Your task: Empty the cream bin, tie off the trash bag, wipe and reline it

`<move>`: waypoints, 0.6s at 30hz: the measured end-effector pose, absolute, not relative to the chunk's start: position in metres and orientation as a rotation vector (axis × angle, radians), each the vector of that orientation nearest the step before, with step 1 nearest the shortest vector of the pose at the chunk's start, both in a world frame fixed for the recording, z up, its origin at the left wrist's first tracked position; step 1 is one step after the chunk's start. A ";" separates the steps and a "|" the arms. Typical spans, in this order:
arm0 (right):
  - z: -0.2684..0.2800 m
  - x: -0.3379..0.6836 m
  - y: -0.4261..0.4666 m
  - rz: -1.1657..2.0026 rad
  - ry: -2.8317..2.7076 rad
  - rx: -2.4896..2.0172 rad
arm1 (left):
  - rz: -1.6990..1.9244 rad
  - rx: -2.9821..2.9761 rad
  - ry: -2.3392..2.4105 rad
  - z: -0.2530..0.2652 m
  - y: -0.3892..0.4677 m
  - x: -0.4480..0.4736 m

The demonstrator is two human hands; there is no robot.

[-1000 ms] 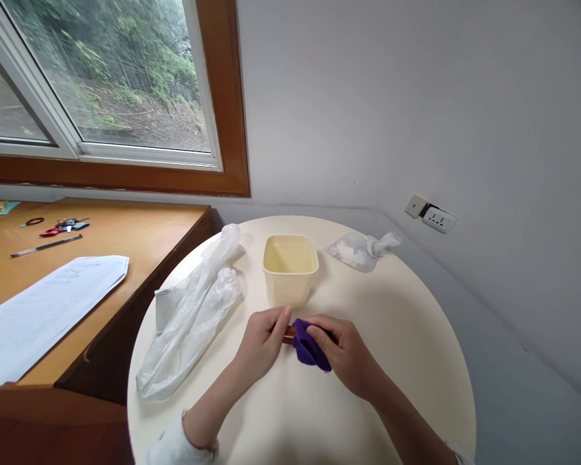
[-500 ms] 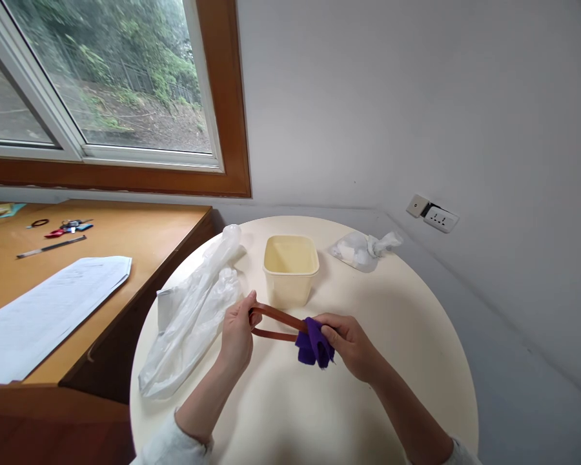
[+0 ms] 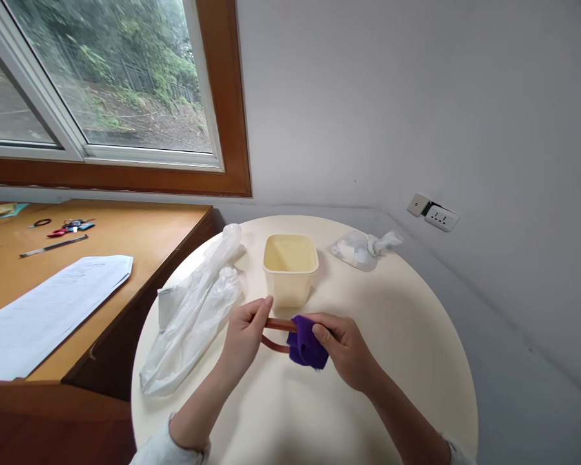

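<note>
Over the round table, my left hand [image 3: 244, 334] is closed on one end of a brown looped strap [image 3: 281, 325], which looks like leather. A purple cloth [image 3: 308, 345] is folded around the strap's other part. My right hand [image 3: 349, 352] pinches that cloth, thumb on top, and the strap's far end is hidden in it. Just beyond both hands stands an open pale-yellow plastic tub [image 3: 290, 287].
A crumpled white plastic bag [image 3: 193, 323] lies on the left of the round table [image 3: 407, 361]. At the back right is a knotted clear bag [image 3: 361, 250]. The wooden desk [image 3: 150, 226] on the left holds papers [image 3: 53, 310], a pen [image 3: 53, 246] and keys [image 3: 72, 225].
My hands have come closer together, the left moving right and the right slightly left with the cloth. Less of the strap shows between them. The left thumb now points up along the strap.
</note>
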State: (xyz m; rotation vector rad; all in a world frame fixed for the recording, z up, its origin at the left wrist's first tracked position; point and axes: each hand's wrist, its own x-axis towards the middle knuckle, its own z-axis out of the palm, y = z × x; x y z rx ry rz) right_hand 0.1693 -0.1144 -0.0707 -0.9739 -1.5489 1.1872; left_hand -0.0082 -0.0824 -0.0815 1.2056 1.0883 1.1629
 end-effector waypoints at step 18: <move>-0.084 0.160 -0.121 0.801 -1.778 -1.076 | 1.232 1.531 1.209 -0.080 -0.090 -0.015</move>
